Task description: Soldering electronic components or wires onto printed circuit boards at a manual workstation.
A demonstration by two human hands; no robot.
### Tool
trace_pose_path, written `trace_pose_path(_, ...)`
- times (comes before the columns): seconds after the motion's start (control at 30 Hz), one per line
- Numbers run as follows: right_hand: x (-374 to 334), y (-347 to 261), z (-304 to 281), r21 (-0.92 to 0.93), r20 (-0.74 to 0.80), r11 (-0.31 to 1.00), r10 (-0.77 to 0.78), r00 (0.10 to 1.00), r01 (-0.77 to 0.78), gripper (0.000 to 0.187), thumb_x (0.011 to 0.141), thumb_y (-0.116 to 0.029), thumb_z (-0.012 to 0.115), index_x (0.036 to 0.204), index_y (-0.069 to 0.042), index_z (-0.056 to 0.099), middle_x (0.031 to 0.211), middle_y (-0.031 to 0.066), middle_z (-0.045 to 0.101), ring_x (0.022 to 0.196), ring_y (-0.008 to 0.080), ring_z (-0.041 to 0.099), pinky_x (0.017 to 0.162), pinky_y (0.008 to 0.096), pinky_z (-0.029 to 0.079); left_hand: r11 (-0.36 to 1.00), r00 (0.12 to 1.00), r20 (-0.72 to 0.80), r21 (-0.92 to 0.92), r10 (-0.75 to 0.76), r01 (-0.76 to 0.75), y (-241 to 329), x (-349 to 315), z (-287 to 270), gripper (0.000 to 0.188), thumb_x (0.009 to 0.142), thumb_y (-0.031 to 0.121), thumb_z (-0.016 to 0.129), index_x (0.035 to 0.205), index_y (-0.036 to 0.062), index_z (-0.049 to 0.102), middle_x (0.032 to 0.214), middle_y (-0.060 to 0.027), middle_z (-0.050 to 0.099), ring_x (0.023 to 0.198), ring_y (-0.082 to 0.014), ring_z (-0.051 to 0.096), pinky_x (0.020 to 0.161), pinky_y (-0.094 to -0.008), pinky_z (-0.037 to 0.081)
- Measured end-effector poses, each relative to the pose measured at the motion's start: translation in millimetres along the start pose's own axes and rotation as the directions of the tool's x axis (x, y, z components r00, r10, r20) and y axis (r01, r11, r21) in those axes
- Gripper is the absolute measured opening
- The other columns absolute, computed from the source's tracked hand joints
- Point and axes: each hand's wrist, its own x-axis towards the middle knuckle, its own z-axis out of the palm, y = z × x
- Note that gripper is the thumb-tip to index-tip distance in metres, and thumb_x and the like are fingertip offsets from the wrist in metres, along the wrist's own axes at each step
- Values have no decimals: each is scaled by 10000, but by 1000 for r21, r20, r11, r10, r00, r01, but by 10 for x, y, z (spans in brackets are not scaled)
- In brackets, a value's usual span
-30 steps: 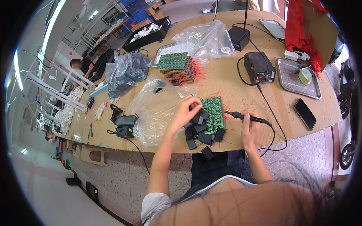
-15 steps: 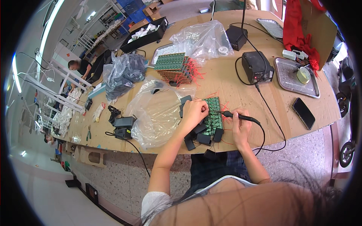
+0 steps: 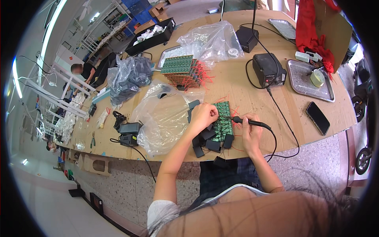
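A green circuit board (image 3: 224, 108) with red wires along its edge lies near the table's front edge. In my right hand (image 3: 251, 133) is a black soldering iron (image 3: 252, 122), its tip over the board's middle. My left hand (image 3: 204, 117) is closed in a pinch at the board's left side; what the fingertips hold is too small to make out. Several small black rectangular cases (image 3: 213, 146) with thin dark wires surround the board's lower and left edges, some partly hidden under my left hand.
Behind the board stands a stack of circuit boards (image 3: 177, 65) with red wires. A clear plastic bag (image 3: 158, 134) lies left. A black soldering station (image 3: 269, 70), a metal tray (image 3: 294, 77) and a phone (image 3: 318, 118) are right. Another person (image 3: 85, 72) sits far left.
Almost nothing differs. The soldering iron and both hands stay at the board, with only a slight shift of my right hand to the left.
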Motion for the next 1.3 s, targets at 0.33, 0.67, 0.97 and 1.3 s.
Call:
trace_pose_path(0.33, 9, -47, 13, -25, -9, 1000, -8, 1000, 8, 117, 1012, -50, 528, 975, 25, 610, 963, 78, 587, 788, 107, 536, 671, 245, 449, 998, 996, 69, 3, -61, 61, 8, 45, -25, 85, 747, 162, 760, 791, 92, 743, 709, -45, 720, 658, -162, 701, 624, -294, 534)
trace_pose_path(0.67, 21, -85, -7, -34, 2, 999, -29, 1000, 29, 129, 1017, -65, 524, 972, 28, 603, 965, 85, 587, 823, 132, 553, 705, 256, 457, 996, 992, 91, 24, -83, 81, 13, 68, -31, 83, 748, 173, 763, 791, 104, 748, 721, -42, 727, 673, -169, 710, 637, -303, 543)
trace_pose_path(0.97, 99, -99, -268, 110, -130, 994, 3, 991, 12, 144, 1035, -97, 502, 993, 9, 590, 977, 70, 577, 772, 106, 529, 690, 255, 451, 996, 993, 86, 37, -79, 76, -42, 71, 4, 94, 744, 187, 764, 783, 103, 746, 728, -49, 731, 678, -177, 716, 637, -310, 548)
trace_pose_path(1.3, 22, 71, -354, 28, -123, 991, -125, 985, 129, 129, 1032, -99, 503, 1012, 2, 581, 1009, 86, 577, 780, 115, 522, 687, 257, 452, 995, 991, 99, 47, -88, 83, -43, 94, 5, 94, 741, 190, 762, 779, 105, 748, 716, -40, 728, 661, -174, 708, 626, -308, 542)
